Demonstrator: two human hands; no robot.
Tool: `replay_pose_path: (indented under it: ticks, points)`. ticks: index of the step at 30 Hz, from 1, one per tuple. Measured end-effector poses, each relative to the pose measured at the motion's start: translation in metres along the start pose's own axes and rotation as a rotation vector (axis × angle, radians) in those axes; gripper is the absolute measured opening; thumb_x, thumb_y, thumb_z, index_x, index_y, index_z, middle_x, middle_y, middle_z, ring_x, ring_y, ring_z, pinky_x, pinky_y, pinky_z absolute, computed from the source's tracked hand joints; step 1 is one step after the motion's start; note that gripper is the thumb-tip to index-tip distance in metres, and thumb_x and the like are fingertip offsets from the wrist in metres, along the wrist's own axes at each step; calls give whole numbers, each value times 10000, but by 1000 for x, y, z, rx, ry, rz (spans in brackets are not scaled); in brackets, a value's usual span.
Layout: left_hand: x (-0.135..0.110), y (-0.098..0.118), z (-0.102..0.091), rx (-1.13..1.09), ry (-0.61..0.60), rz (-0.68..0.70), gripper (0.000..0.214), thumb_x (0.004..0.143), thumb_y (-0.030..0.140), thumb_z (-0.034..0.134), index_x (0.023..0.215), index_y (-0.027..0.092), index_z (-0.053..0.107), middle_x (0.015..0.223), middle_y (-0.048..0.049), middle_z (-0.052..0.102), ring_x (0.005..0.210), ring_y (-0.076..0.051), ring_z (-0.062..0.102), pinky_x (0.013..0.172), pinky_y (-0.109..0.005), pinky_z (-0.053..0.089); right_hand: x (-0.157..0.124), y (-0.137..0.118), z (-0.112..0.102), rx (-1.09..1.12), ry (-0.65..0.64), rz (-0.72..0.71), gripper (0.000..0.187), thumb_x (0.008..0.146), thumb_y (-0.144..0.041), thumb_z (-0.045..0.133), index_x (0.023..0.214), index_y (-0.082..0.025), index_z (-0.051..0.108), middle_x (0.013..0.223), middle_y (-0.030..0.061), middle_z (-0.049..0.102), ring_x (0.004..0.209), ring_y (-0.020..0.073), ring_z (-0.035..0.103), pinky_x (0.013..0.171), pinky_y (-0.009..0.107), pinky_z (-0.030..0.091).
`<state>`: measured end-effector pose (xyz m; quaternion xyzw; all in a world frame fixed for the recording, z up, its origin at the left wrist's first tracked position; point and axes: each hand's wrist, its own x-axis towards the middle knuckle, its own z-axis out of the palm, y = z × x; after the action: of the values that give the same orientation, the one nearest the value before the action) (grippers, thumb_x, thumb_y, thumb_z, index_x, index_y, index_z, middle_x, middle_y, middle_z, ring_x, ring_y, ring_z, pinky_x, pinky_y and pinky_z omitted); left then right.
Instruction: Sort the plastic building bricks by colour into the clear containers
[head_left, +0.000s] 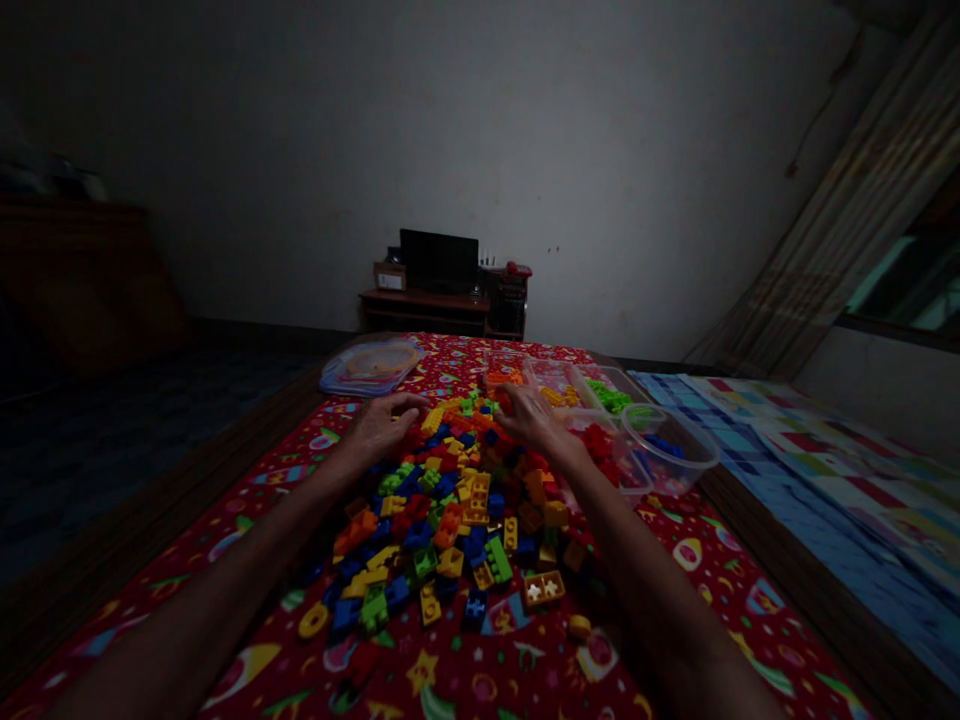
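A loose heap of toy building bricks (450, 500) in yellow, blue, green, red and orange lies on the red patterned cloth (420, 670). My left hand (381, 428) is at the heap's far left edge, thumb and fingers apart, with nothing visible in it. At the far right side of the heap, my right hand (531, 418) has its fingers bent round an orange-red brick (505, 402), partly hidden by the hand. Just beyond that hand are clear plastic containers: one with orange bricks (504, 378), another with yellow bricks (561, 396).
To the right, green bricks (609, 397), red bricks (598, 443) and blue bricks (664, 446) sit in separate clear containers, the last in a round tub (701, 458). Stacked lids (371, 368) lie at the far left. A bed (810, 470) adjoins the right side.
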<state>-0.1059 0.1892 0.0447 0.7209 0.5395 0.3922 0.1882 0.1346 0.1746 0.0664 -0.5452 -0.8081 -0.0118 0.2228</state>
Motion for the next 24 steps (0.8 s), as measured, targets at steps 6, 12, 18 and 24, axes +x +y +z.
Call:
replay_pose_path:
  ticks: [6, 12, 18, 24]
  points:
    - [-7, 12, 0, 56, -8, 7, 364, 703, 396, 476, 889, 195, 715, 924, -40, 746, 880, -231, 672, 809, -297, 511, -12, 17, 25, -157, -160, 37, 356, 860, -112, 409, 1189, -136, 543, 1085, 143, 621, 987, 211, 557, 811, 292, 391]
    - [-7, 7, 4, 145, -39, 46, 382, 736, 398, 450, 932, 197, 709, 945, -49, 741, 895, -245, 669, 803, -311, 508, -13, 12, 28, -141, -243, 20, 436, 825, -93, 437, 1249, -157, 511, 1155, 133, 612, 1058, 211, 557, 832, 269, 395]
    - [-3, -10, 15, 272, 52, 213, 456, 802, 364, 399, 1138, 170, 639, 1198, -96, 650, 1129, -260, 567, 1001, -393, 412, -13, 9, 5, -54, -237, 46, 465, 767, -115, 486, 1231, -112, 499, 1127, 147, 617, 1043, 234, 563, 825, 281, 409]
    - [-6, -27, 31, 379, -175, 254, 486, 875, 402, 343, 1259, 207, 569, 1385, -87, 504, 1294, -271, 422, 1099, -494, 252, -11, 11, -13, 73, -152, 104, 504, 741, -87, 505, 1241, -142, 531, 1128, 118, 639, 1055, 240, 566, 834, 294, 439]
